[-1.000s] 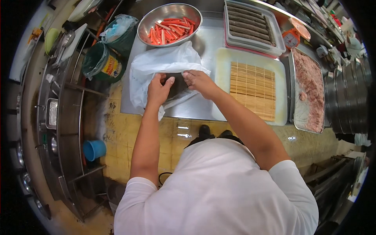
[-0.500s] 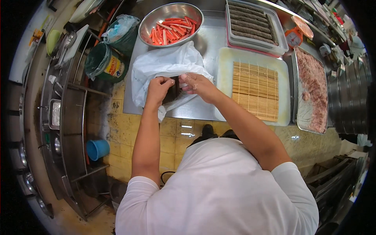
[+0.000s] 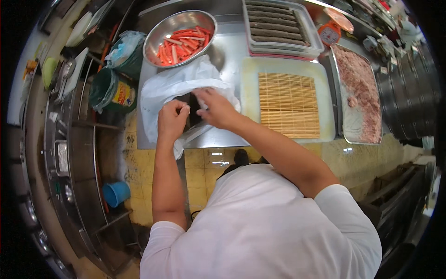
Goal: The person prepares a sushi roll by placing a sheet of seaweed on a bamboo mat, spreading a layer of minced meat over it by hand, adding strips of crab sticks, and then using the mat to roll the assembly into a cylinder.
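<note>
The left hand (image 3: 172, 121) is closed, fingers curled and thumb drawn in against them; whether it pinches anything cannot be told. The right hand (image 3: 216, 109) is open, its fingers loosely bent and its thumb held apart, over the flat, dark, sheet-like material (image 3: 192, 115) that shows between both hands. That material lies in the mouth of a crumpled white plastic bag (image 3: 179, 76), which spreads left of the left hand and beyond both. Farther beyond the hands stands a round, shiny steel bowl (image 3: 152, 41) of red-and-white sticks (image 3: 186, 44). Right of the right hand, a slatted tan bamboo mat (image 3: 288, 106) lies on a pale rectangular plastic board (image 3: 250, 93).
</note>
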`<control>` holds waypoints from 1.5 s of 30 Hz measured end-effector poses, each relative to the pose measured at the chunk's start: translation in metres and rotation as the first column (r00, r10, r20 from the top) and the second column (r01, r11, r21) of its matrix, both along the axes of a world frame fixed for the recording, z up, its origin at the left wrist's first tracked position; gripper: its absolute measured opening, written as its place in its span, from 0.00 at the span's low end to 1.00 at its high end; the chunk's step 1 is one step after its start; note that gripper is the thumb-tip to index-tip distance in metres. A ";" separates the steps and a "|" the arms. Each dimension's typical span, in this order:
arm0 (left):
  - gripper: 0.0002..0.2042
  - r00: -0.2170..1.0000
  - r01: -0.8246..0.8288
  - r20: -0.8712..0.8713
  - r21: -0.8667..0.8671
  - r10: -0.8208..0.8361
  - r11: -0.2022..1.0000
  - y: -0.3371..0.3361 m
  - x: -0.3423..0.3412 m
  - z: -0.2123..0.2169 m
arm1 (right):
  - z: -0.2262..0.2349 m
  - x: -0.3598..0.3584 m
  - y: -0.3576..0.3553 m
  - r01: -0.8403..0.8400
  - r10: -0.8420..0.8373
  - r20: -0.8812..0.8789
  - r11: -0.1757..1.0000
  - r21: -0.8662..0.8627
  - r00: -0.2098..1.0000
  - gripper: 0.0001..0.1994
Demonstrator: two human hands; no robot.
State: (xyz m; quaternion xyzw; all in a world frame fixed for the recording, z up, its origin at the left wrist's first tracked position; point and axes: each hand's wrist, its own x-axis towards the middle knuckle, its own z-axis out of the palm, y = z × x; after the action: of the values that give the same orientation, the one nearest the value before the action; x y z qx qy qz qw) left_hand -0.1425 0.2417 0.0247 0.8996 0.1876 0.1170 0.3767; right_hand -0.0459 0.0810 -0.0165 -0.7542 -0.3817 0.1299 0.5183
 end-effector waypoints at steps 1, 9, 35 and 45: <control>0.08 0.998 0.059 -0.004 0.001 -0.059 0.998 -0.005 -0.001 0.004 | 0.000 0.001 -0.001 -0.005 -0.014 0.220 0.997 0.083 0.975 0.22; 0.11 0.972 0.160 0.213 -0.317 -0.094 0.935 0.006 -0.027 0.083 | 0.049 0.017 -0.046 -0.153 0.068 0.446 0.976 0.157 0.893 0.15; 0.29 0.914 0.372 -0.109 -0.159 -0.391 0.915 -0.193 0.086 -0.071 | -0.028 0.063 -0.299 0.668 -0.707 0.155 0.541 -0.511 0.690 0.18; 0.30 0.914 0.377 -0.175 0.032 -0.366 0.926 -0.210 0.075 -0.066 | -0.031 0.065 -0.308 0.690 -0.688 0.243 0.501 -0.522 0.684 0.20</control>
State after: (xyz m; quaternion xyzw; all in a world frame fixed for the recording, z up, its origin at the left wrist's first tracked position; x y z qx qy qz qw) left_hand -0.0670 0.0319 -0.0416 0.9371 0.0401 -0.0259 0.3457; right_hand 0.0189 -0.2270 -0.0477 -0.9619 0.0079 0.0207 0.2724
